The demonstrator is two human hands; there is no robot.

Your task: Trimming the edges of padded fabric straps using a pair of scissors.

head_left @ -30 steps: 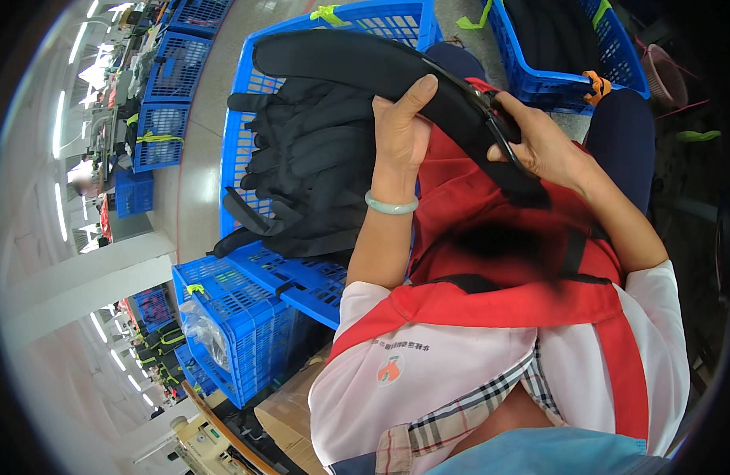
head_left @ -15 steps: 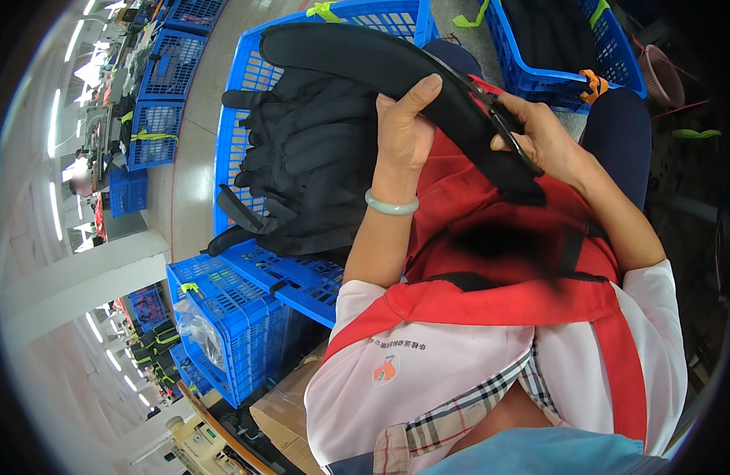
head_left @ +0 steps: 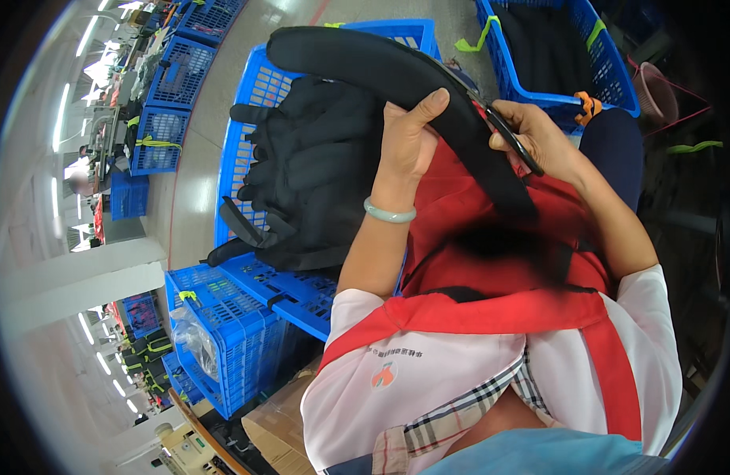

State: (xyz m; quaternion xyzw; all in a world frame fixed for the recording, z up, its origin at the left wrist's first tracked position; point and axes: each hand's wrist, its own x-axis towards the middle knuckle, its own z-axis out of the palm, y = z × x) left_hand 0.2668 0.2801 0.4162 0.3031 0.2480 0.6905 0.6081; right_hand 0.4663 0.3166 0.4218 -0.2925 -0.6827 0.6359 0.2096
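A long, curved black padded strap (head_left: 365, 67) stretches across my lap, one end pointing to the far left. My left hand (head_left: 412, 131) grips it near the middle, thumb on top and the other fingers behind it. In my right hand (head_left: 543, 138) is a pair of scissors (head_left: 514, 141) with dark handles and a bit of red near the pivot. Their blades lie along the strap's far right edge, partly hidden by it, so I cannot tell whether they are spread. A pile of similar black straps (head_left: 309, 166) is heaped beside my left arm.
The pile fills a blue plastic crate (head_left: 224, 162) on the left. Below stands another blue crate (head_left: 246, 348) with clear plastic in it, near a cardboard box (head_left: 282, 419). At the far right, a blue crate (head_left: 503, 75) holds more black pieces. A red apron (head_left: 491, 313) covers my lap.
The view has shifted slightly. The strap's near end has swung a little, and the scissors' blades sit closer along its edge. Both hands keep their grips.
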